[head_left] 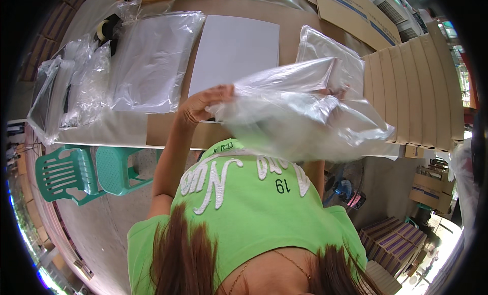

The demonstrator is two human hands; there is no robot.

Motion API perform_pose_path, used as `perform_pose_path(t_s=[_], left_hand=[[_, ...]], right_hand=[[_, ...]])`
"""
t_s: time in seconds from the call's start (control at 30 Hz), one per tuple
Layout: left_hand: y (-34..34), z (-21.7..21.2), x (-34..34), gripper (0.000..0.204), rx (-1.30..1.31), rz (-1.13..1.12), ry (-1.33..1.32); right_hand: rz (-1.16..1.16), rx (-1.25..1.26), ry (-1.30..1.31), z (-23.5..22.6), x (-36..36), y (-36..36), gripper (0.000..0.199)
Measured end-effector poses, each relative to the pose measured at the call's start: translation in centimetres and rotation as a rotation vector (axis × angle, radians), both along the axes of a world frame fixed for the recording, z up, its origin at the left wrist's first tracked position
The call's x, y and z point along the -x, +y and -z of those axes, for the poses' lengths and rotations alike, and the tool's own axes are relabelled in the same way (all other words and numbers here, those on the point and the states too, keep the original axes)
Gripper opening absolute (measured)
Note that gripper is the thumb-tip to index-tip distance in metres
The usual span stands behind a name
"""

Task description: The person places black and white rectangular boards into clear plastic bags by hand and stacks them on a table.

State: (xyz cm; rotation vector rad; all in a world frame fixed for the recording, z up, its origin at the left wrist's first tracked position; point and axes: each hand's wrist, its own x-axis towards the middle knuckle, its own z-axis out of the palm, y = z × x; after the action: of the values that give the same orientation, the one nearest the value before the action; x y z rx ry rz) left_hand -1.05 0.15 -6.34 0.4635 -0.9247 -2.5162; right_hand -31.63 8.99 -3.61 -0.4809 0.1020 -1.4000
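Observation:
A clear plastic bag (284, 117) spreads out above the table's front edge, its lower part blurred by motion. My left hand (208, 100) pinches the bag's left edge between closed fingers. Behind the film on the right is my right hand (335, 94), only partly visible through the plastic, so its grip is unclear. Just beyond my left hand lies a stack of white sheets (236, 46), partly covered by the bag. More clear bags (330, 46) lie flat under and behind my right hand.
Left of the sheets sits a pile of clear plastic bags (155, 61), with crumpled plastic (86, 84) and a tape roll (105, 28) beyond. A row of brown cardboard (414, 91) stands at the right. Green plastic chairs (66, 175) are at the table's left front.

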Motion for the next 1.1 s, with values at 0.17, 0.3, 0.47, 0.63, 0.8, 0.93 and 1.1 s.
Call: perform_pose_path(t_s=[0.17, 0.3, 0.47, 0.63, 0.8, 0.93, 1.1], left_hand=[[-1.9, -2.2, 0.1, 0.03, -0.129, -0.61, 0.431], [-3.4, -4.2, 0.7, 0.033, -0.298, -0.521, 0.599], [-3.4, -0.6, -1.7, 0.05, -0.142, -0.071, 0.445], [-0.6, 2.0, -4.1, 0.072, 0.055, 0.019, -0.039], [-1.4, 5.8, -8.1, 0.071, -0.132, 0.004, 0.304], [-1.0, 0.5, -7.2, 0.066, -0.227, -0.272, 0.558], [-1.6, -0.7, -9.3, 0.048, 0.005, -0.422, 0.12]], right_hand=[[-0.136, -0.109, 0.068, 2.2, -2.3, 0.3, 0.037], [-0.223, -0.086, 0.017, 3.7, -4.5, 2.6, 0.04], [-0.18, 0.162, -0.321, 1.5, -2.8, 0.1, 0.044], [-0.098, 0.191, -0.391, -1.0, 0.9, -1.3, 0.047], [-0.148, 0.116, -0.289, 0.1, -0.4, -1.7, 0.042], [-0.171, -0.024, -0.156, 1.8, -1.1, -1.7, 0.037], [-0.116, -0.284, 0.17, 2.2, -0.7, -0.4, 0.037]])
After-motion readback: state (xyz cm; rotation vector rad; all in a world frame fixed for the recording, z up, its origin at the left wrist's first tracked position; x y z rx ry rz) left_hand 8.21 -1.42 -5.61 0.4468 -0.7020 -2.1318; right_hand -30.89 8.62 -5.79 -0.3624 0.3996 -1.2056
